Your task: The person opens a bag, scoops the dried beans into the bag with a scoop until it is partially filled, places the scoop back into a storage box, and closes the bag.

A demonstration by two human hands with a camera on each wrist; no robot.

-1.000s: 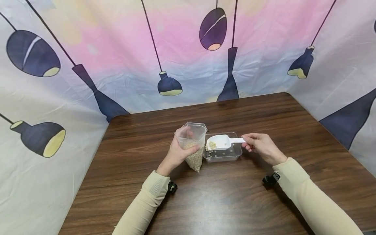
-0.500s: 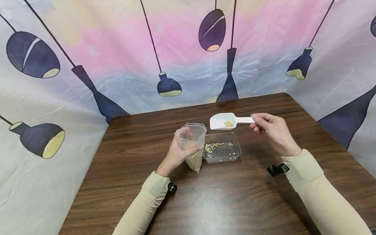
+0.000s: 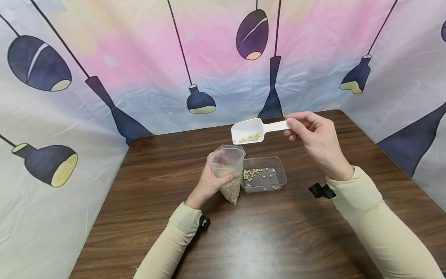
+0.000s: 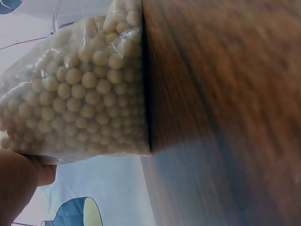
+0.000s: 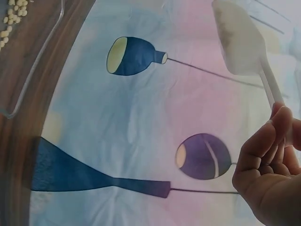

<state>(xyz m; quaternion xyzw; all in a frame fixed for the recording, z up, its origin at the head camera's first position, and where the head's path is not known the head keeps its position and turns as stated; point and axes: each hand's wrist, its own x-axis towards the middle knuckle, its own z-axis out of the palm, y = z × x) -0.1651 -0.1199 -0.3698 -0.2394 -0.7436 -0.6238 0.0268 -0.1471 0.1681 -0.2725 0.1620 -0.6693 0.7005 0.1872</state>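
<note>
My left hand grips a clear plastic bag of pale round beans, its mouth open at the top. In the left wrist view the bag bulges with beans and its bottom meets the table. My right hand pinches the handle of a white scoop, raised above and slightly behind the bag's mouth. Several beans lie in the scoop's bowl. Seen from the right wrist, the scoop shows its underside. Right beside the bag stands a clear plastic tub with scattered beans, most toward its left end.
The wooden table carries the bag and tub. A cloth backdrop printed with dark lamps hangs behind the table and along its sides. A black wrist device sits by the right sleeve, another by the left.
My right hand has lifted the scoop with beans out of the tub, first up and to the right, then up and left toward the bag's mouth. The left hand and bag stay put.
</note>
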